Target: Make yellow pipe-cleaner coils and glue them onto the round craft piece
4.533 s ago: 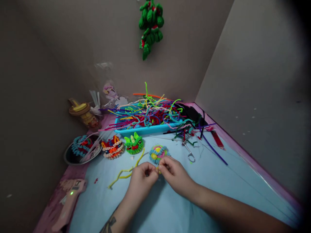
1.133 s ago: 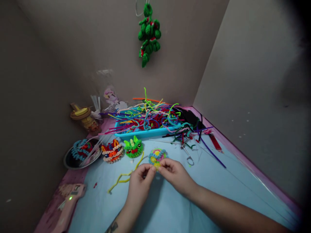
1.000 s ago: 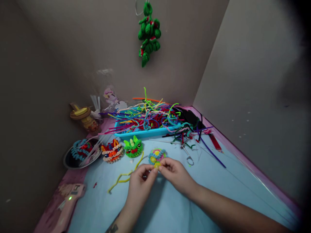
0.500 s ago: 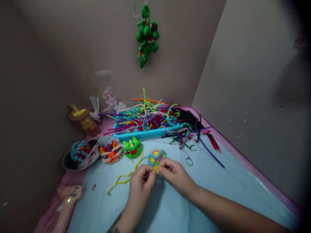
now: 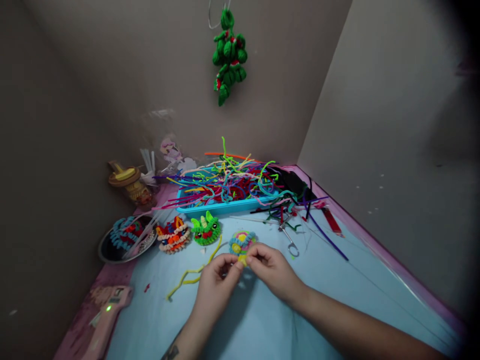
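Observation:
Both hands meet low in the middle of the view, fingertips pinched around a short piece of yellow pipe cleaner (image 5: 242,259). My left hand (image 5: 219,281) grips its left side between thumb and forefinger. On its right side, my right hand (image 5: 273,270) pinches in the same way. Just beyond the fingertips is a round figure (image 5: 237,243) of coiled blue, yellow and pink pipe cleaner, partly covered by the right fingers; whether it joins the yellow piece I cannot tell. Long bent yellow pipe cleaners (image 5: 185,276) lie left of my left hand.
Behind stands a blue tray (image 5: 225,206) heaped with pipe cleaners. Green (image 5: 206,229) and orange (image 5: 173,235) figures sit at left, beside a metal bowl (image 5: 107,254). A pink glue gun (image 5: 108,322) lies front left, scissors (image 5: 290,242) at right. A green ornament (image 5: 229,60) hangs above.
The whole scene has shifted slightly rightward in view. Both hands keep their pinch on the yellow piece, with only small finger movement.

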Demonstrator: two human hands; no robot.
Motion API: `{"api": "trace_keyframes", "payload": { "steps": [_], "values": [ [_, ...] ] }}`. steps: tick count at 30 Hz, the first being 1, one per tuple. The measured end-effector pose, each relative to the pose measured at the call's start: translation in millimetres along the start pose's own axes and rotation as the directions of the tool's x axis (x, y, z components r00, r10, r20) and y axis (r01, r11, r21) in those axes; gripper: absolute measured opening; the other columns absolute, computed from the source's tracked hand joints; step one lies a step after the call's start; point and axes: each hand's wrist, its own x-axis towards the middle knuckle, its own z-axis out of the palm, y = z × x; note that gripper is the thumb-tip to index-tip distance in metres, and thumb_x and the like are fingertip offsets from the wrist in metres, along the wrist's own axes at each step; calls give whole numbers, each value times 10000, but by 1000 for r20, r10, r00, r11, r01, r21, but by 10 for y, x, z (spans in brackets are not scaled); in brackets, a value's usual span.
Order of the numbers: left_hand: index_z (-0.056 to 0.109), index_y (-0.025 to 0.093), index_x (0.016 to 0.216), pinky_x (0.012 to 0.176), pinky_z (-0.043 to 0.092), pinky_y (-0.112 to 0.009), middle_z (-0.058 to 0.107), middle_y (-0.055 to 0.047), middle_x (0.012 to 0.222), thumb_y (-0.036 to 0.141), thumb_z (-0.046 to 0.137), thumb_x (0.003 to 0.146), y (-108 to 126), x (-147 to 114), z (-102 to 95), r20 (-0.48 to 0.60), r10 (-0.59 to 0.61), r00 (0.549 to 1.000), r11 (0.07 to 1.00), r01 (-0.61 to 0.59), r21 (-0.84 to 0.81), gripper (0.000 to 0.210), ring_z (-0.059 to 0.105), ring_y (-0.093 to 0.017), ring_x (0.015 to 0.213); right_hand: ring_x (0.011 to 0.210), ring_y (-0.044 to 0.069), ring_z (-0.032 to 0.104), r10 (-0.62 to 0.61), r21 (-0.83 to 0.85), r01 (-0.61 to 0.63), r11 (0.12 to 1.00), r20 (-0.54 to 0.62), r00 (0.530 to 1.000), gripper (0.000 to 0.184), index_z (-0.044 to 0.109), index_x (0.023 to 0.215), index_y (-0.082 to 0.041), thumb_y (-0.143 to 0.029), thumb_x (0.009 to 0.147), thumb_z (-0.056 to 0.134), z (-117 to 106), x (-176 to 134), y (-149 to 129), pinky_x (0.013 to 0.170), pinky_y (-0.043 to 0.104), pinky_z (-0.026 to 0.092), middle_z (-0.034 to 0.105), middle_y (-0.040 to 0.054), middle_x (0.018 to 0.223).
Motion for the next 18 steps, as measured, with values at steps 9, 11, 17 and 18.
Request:
{"api": "trace_keyframes", "payload": {
  "steps": [9, 11, 17, 18],
  "values": [
    [703, 128, 694, 424, 324, -192, 525, 10, 517, 382, 618, 752, 47, 14, -79, 19, 9, 1000, 996, -11, 85, 275, 412, -78, 435, 699, 131, 506, -112, -144, 127, 981, 112, 987, 151, 544, 656, -175, -186, 804, 515, -63, 18, -35, 654, 240, 379, 536, -6, 689],
    [715, 134, 685, 426, 332, -193, 543, 1, 529, 366, 623, 744, 50, 22, -90, 19, 33, 999, 994, -34, 107, 257, 421, -82, 442, 705, 134, 512, -119, -163, 139, 977, 127, 985, 146, 548, 657, -175, -174, 799, 514, -82, 27, -42, 659, 241, 381, 543, -4, 690],
    [730, 132, 708, 410, 333, -187, 563, 0, 533, 391, 670, 683, 55, 53, -121, 57, -43, 997, 999, 41, 31, 267, 416, -73, 429, 717, 137, 525, -151, -188, 180, 966, 159, 976, 138, 565, 668, -175, -163, 798, 518, -101, 31, -53, 665, 238, 388, 560, 2, 696],
    [727, 128, 712, 403, 328, -185, 553, 7, 517, 402, 683, 668, 49, 59, -125, 71, -74, 995, 997, 75, -3, 281, 404, -68, 418, 713, 136, 526, -158, -195, 188, 963, 162, 974, 140, 566, 668, -175, -158, 797, 518, -99, 29, -55, 661, 236, 387, 561, 0, 691]
  ]
}}
